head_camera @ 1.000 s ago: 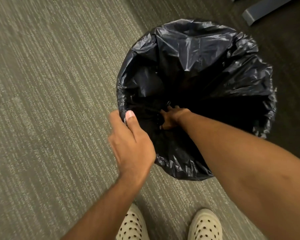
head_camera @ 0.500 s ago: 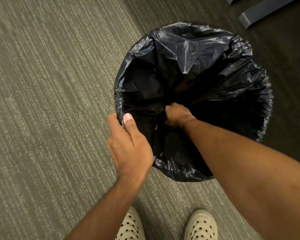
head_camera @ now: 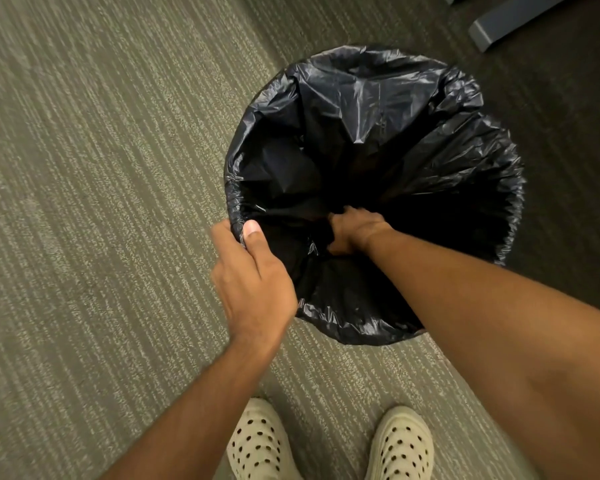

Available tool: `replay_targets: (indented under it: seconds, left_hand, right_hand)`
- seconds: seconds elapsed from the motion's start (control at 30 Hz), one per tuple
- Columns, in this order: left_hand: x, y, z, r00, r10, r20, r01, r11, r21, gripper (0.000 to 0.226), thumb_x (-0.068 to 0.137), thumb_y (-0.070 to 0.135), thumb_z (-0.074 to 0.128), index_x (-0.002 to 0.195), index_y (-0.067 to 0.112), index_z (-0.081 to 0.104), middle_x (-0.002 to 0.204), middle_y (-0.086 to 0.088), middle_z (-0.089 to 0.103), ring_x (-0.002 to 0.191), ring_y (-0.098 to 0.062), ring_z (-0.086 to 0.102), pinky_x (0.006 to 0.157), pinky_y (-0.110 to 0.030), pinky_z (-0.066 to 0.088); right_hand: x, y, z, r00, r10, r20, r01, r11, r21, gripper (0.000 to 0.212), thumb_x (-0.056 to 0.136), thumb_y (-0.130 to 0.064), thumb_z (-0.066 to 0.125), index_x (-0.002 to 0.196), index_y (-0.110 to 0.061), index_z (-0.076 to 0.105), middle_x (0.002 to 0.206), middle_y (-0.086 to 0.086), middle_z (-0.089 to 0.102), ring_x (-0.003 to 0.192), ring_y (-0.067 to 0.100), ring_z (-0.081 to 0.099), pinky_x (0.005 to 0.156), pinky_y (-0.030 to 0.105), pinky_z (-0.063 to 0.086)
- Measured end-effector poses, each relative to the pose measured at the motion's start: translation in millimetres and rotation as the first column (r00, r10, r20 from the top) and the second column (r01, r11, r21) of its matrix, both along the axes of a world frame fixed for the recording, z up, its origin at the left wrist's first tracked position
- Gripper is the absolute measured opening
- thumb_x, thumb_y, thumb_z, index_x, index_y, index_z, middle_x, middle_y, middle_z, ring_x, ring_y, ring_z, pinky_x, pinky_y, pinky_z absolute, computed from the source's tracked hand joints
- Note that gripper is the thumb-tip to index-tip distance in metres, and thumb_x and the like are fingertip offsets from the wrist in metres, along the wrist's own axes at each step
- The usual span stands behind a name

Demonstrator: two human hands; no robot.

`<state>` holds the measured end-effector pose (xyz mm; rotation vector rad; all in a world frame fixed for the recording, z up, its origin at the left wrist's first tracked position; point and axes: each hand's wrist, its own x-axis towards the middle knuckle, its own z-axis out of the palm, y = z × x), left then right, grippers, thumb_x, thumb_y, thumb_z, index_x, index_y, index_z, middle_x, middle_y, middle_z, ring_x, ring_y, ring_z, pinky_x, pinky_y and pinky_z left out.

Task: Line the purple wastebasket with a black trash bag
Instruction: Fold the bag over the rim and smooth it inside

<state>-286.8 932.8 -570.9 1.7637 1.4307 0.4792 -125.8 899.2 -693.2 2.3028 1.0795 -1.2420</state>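
Carpet (head_camera: 94, 209) is lying open on the left and near side of the bag, with nothing on it except two cream shoes (head_camera: 260, 445) with holes at the bottom edge. At the top right corner a grey bar (head_camera: 510, 19) is lying on the darker floor, well apart from the bag.

A black trash bag (head_camera: 395, 109) is covering the wastebasket completely, so the purple wall is not showing anywhere. The bag's edge is folding over the round rim all the way, crumpled on the right side and on the near side. Inside, the plastic is hanging in loose folds and the bottom is too dark to see.

The left hand (head_camera: 253, 282) is pinching the bag's edge at the near left of the rim, thumb on the inside and fingers (head_camera: 222, 233) on the outside. The right hand (head_camera: 354, 230) is reaching down inside the bag, its fingers closing on a bunch of plastic.

Compared with half a second ago, the right hand is sitting a little deeper and its grip is tighter; the left hand is keeping the same place on the rim.
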Motion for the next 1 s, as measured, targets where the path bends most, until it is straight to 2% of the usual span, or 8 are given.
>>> replay_targets:
  seconds: [0.13,0.23,0.43,0.57,0.63,0.73,0.83,1.0]
  left_hand:
    - [-4,4,4,0.995,-0.047,-0.088,0.045,0.999,-0.024,0.025,0.104,0.034,0.034,0.110,0.012,0.045,0.067,0.005,0.050,0.056,-0.003,0.052,0.055,-0.025,0.044]
    - [-3,13,11,0.977,-0.074,-0.199,0.070,0.997,-0.028,0.036,0.102,0.037,0.039,0.123,0.009,0.047,0.103,-0.003,0.055,0.088,-0.015,0.053,0.075,-0.032,0.040]
    - [18,50,38,0.916,-0.251,-0.314,0.271,0.962,0.023,0.051,0.101,0.024,0.047,0.147,0.007,0.035,0.134,-0.017,0.044,0.118,-0.020,0.043,0.102,-0.034,0.034]
    - [32,62,51,0.889,-0.324,-0.323,0.304,0.946,-0.112,0.041,0.094,0.007,0.051,0.135,0.008,0.049,0.124,-0.018,0.056,0.119,-0.035,0.051,0.104,-0.049,0.041]
    - [32,61,56,0.897,-0.314,-0.310,0.266,0.946,-0.187,0.044,0.090,0.002,0.051,0.133,0.012,0.050,0.120,-0.017,0.059,0.116,-0.037,0.053,0.103,-0.050,0.043]
    - [26,55,57,0.904,-0.288,-0.317,0.216,0.945,-0.243,0.042,0.089,0.003,0.051,0.130,0.011,0.051,0.112,-0.016,0.058,0.108,-0.038,0.055,0.097,-0.050,0.046]
    - [24,56,52,0.914,-0.260,-0.311,0.181,0.948,-0.262,0.034,0.090,0.004,0.052,0.124,0.009,0.053,0.107,-0.015,0.059,0.099,-0.037,0.058,0.090,-0.047,0.049]
    - [41,53,55,0.915,-0.288,-0.283,0.219,0.943,-0.251,0.022,0.091,0.005,0.056,0.112,0.014,0.056,0.096,-0.004,0.061,0.086,-0.025,0.058,0.075,-0.037,0.046]
  right_hand:
    - [-3,-11,55,0.987,-0.152,0.049,0.142,0.976,0.167,0.062,0.084,-0.041,0.060,0.142,-0.024,0.043,0.139,0.014,0.046,0.128,0.036,0.043,0.102,0.050,0.042]
    - [-3,-26,100,0.965,-0.251,0.078,0.208,0.912,0.353,0.060,0.086,-0.038,0.059,0.142,-0.020,0.044,0.137,0.016,0.048,0.126,0.036,0.044,0.099,0.048,0.043]
    - [1,-84,167,0.771,-0.593,0.231,0.237,0.605,0.760,0.050,0.087,-0.018,0.059,0.137,-0.011,0.053,0.128,0.012,0.056,0.116,0.033,0.047,0.098,0.044,0.041]
    - [2,-123,170,0.539,-0.827,0.161,0.593,0.507,0.625,0.067,0.089,-0.021,0.059,0.149,-0.009,0.032,0.141,0.017,0.043,0.127,0.037,0.041,0.105,0.045,0.036]
    - [-1,-136,167,0.337,-0.939,-0.062,0.857,0.279,0.434,0.067,0.091,-0.029,0.061,0.149,-0.014,0.031,0.142,0.016,0.047,0.128,0.035,0.046,0.107,0.044,0.040]
    - [-12,-142,164,-0.048,-0.885,-0.462,0.970,-0.152,0.192,0.029,0.091,-0.025,0.065,0.118,-0.027,0.057,0.118,0.005,0.067,0.102,0.024,0.067,0.081,0.045,0.060]
    - [-21,-146,156,-0.133,-0.801,-0.583,0.948,-0.274,0.160,0.030,0.089,-0.007,0.064,0.098,-0.034,0.059,0.099,0.001,0.074,0.085,0.022,0.074,0.067,0.047,0.062]
    - [-10,-163,158,-0.161,-0.776,-0.610,0.923,-0.337,0.186,0.038,0.090,-0.001,0.061,0.117,-0.027,0.060,0.084,-0.001,0.077,0.077,0.016,0.075,0.065,0.043,0.063]
